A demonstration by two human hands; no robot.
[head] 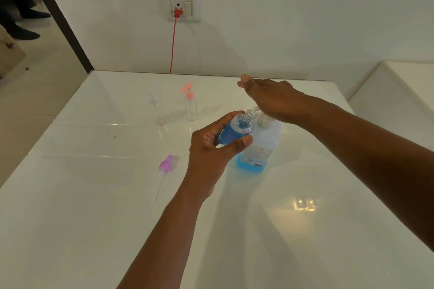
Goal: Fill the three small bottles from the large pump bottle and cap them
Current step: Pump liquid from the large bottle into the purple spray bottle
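Observation:
My left hand [215,145] grips a small clear bottle [237,130], tilted, uncapped and mostly full of blue liquid. Its open neck sits just under the spout of the large pump bottle [258,150]. That large bottle stands on the white table [94,218] and holds blue liquid only near its base. My right hand [272,98] presses flat on the pump head, which it hides. Two more small clear bottles stand farther back: one with a pink pump cap [190,105], one with a clear cap [155,108]. A purple spray cap [166,164] with its tube lies on the table.
A red cable [173,47] runs from a wall socket [182,7] down behind the table's far edge. A white ledge [399,91] stands at the right. At the far left, beyond a dark door frame, a person's legs [21,14] show on the floor.

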